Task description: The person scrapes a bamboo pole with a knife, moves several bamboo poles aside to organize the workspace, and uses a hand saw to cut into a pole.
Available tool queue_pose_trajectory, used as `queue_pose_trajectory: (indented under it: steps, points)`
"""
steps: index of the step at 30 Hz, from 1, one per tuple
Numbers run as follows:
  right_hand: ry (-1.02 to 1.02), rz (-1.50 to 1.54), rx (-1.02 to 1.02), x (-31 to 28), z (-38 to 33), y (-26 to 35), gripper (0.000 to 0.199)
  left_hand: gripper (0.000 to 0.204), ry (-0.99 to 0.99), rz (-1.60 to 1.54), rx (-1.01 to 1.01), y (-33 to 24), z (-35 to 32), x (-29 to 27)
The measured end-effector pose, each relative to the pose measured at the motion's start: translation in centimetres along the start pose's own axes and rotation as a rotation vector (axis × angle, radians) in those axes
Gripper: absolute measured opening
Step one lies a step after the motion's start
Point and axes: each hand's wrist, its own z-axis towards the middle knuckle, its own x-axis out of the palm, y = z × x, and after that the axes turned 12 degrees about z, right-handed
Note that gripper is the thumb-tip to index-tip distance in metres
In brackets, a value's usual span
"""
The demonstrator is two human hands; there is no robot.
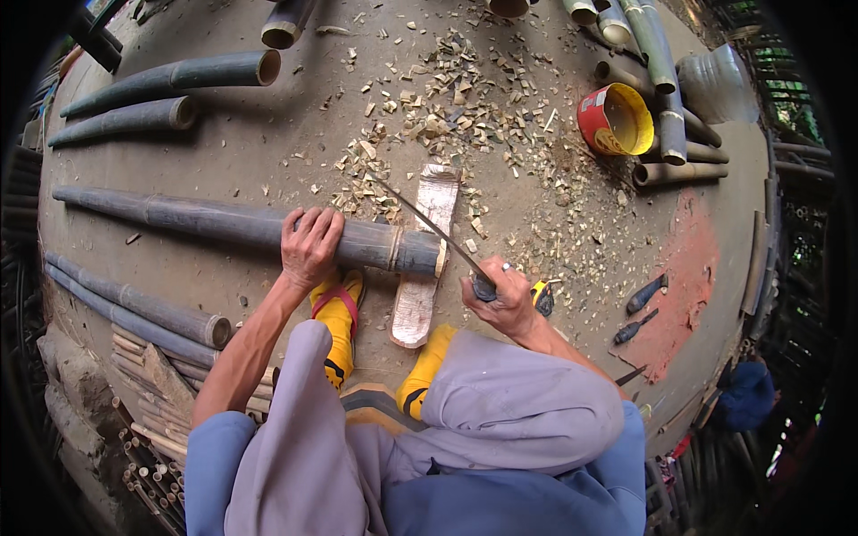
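Left hand [308, 246] gripping bamboo pole [223, 223], right hand [500, 299] gripping knife [438, 230], dirt floor [268, 134] strewn with chips [447, 107]

A long bamboo pole [223, 223] lies across the ground, its end on a wood slab [424, 259]. The left hand [308, 246] rests on top of the pole. The right hand [500, 295] is just right of the pole's end, with a long knife [429, 223] in it. Wood chips [456, 107] lie behind the pole. A can [617, 118] sits far right of the chips. 2 tools [639, 313] lie right of the right hand.
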Motion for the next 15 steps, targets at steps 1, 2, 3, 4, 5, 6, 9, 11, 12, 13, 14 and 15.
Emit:
queue_pose_trajectory:
  steps: [1,2,3,4,5,6,9,11,12,13,14,15]
  points:
    - [0.077,-0.107,0.002,-0.1,-1.0,-2.4,0.026,0.033,0.003,-0.001,-0.004,-0.1,0.0,0.2]
    - [0.192,-0.193,0.109,-0.5,-0.5,-3.0,0.025,0.033,0.0,-0.001,-0.005,0.0,0.4,0.3]
    - [0.305,-0.278,0.217,-0.9,-0.1,-3.5,0.024,0.032,-0.002,0.004,-0.004,0.1,0.3,0.4]
    - [0.417,-0.363,0.328,-1.1,0.1,-3.8,0.023,0.032,-0.019,0.005,-0.001,0.1,0.3,0.5]
    - [0.446,-0.312,0.386,-1.5,0.6,-3.1,0.022,0.032,-0.038,0.021,-0.009,0.3,0.4,0.8]
    - [0.371,-0.24,0.315,-1.6,0.3,-1.9,0.026,0.032,-0.038,0.018,-0.016,0.0,-0.1,0.8]
    - [0.125,-0.076,0.109,-1.2,0.4,1.0,0.035,0.039,-0.017,0.002,-0.022,-0.1,-0.6,0.7]
    - [0.31,-0.285,0.273,-0.9,-0.6,-1.9,0.033,0.047,-0.041,0.001,-0.014,-0.3,-0.3,0.8]
    - [0.397,-0.389,0.353,-0.7,-1.0,-3.8,0.032,0.05,0.007,-0.026,-0.019,-0.3,-0.1,0.5]
    - [0.383,-0.333,0.355,-0.8,-1.1,-4.8,0.031,0.053,0.051,-0.058,-0.021,-0.4,0.1,0.0]
    - [0.381,-0.27,0.367,-0.8,-0.4,-4.9,0.031,0.057,0.101,-0.075,-0.038,-0.2,0.4,-0.5]
    - [0.393,-0.204,0.399,-1.1,-0.5,-4.0,0.032,0.065,0.224,-0.122,-0.018,-0.3,0.7,-1.7]
